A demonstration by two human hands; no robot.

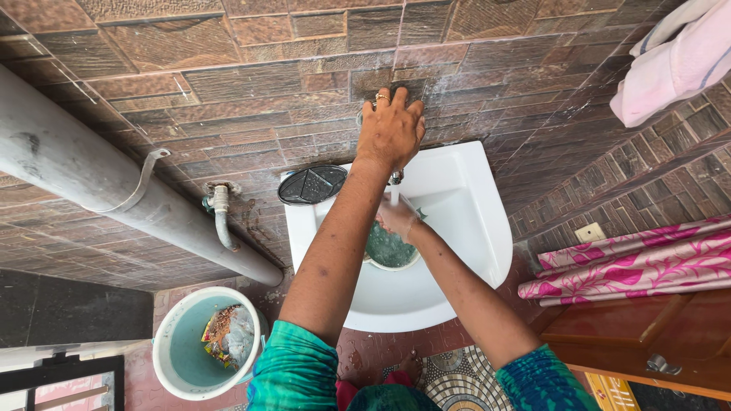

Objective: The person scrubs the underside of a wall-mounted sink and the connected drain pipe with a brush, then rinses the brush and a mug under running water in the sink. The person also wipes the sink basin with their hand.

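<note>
Brown tiled wall behind white sink (487, 228). Left hand (391, 131) grips tap above sink; right hand (397, 219) holds bowl (390, 251) inside. Colourful wrappers in bucket (169, 358), lower left of sink.

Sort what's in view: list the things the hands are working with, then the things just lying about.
In use: left hand on the tap; right hand holding a round green bowl under the water; white ceramic basin.

Lying about: white plastic bucket with wrappers; dark oval soap dish; grey pipe; pink patterned cloth.

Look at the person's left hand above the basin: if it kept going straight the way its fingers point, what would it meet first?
The left hand points up at the brown tiled wall; its fingertips already seem to rest on or near it, though depth is unclear.
</note>
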